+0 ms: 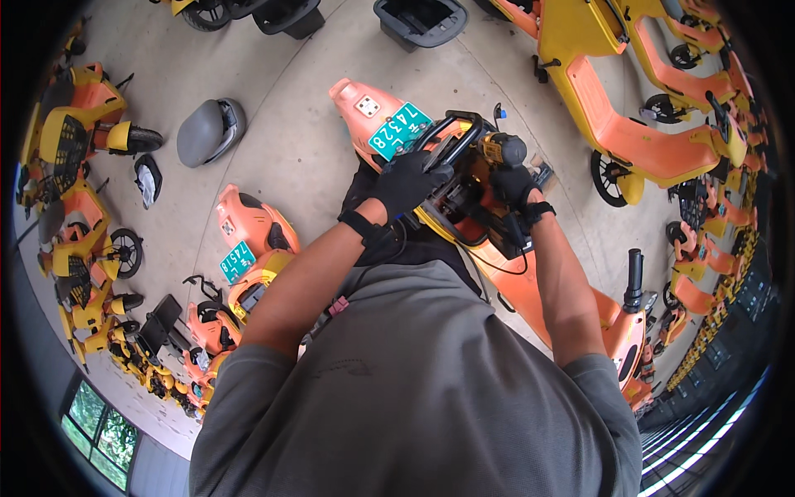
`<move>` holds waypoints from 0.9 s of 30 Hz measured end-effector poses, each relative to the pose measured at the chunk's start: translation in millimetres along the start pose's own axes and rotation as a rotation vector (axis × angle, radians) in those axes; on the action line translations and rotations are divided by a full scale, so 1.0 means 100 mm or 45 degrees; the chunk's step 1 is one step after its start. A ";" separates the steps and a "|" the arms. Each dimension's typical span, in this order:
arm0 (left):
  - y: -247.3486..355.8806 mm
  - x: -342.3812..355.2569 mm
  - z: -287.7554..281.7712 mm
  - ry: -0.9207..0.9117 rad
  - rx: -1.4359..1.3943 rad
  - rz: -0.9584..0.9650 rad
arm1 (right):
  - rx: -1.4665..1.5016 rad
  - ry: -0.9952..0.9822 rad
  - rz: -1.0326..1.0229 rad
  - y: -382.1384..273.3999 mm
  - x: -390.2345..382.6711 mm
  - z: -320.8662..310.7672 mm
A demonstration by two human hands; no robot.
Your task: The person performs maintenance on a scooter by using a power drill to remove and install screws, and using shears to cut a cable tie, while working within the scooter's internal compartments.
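Observation:
An orange and yellow electric scooter (505, 273) stands in front of me with its seat off and a dark compartment (464, 201) exposed. My left hand (406, 182), in a black glove, is closed on a black grab rail (466, 139) at the scooter's rear. My right hand (512, 184), gloved too, grips a yellow and black cordless drill (499, 150) over the compartment's right side. The hand and frame hide the drill's tip. Behind the rail, the orange tail (364, 106) carries a green plate (400, 132).
A grey scooter seat (207, 132) lies on the floor at the left, near a small black part in plastic (148, 180). Black storage bins (421, 23) sit at the far side. A second scooter (258, 228) stands close on my left. Rows of scooters (613, 124) line both sides.

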State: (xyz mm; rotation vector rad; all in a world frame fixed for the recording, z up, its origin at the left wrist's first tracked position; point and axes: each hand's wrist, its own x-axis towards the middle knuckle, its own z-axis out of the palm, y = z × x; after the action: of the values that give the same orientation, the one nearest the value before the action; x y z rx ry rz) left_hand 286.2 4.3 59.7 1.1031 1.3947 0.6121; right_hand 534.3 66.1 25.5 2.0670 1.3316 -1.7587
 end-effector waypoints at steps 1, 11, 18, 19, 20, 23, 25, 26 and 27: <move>0.07 0.01 -0.03 -0.059 0.062 -0.067 | -0.001 -0.023 0.053 -0.05 -0.01 -0.03; 0.07 -0.03 -0.07 -0.118 0.155 -0.053 | -0.043 0.018 0.053 -0.03 -0.02 0.10; 0.18 -0.04 -0.12 -0.062 0.132 0.056 | 0.154 0.022 0.105 -0.19 -0.17 0.09; 0.20 -0.05 -0.15 -0.088 0.140 0.021 | 0.055 0.009 0.112 -0.21 -0.17 0.08; 0.21 -0.05 -0.16 -0.114 0.148 -0.015 | 0.058 0.014 0.112 -0.18 -0.16 0.08; 0.19 -0.04 -0.15 -0.148 0.112 -0.041 | 0.151 0.009 0.095 -0.03 -0.07 0.06; 0.16 -0.02 -0.14 -0.156 0.119 -0.031 | 0.134 0.008 0.033 0.02 -0.08 0.08; 0.15 -0.02 -0.14 -0.166 0.123 -0.027 | 0.133 0.005 0.030 0.01 -0.11 0.08; 0.15 -0.03 -0.14 -0.163 0.125 -0.028 | 0.195 0.025 0.066 -0.01 -0.14 0.08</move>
State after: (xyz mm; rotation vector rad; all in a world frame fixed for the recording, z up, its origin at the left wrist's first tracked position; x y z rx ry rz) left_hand 276.2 11.6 76.3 1.1827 1.3354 0.4531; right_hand 528.5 54.1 35.3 2.1810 1.1701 -1.8774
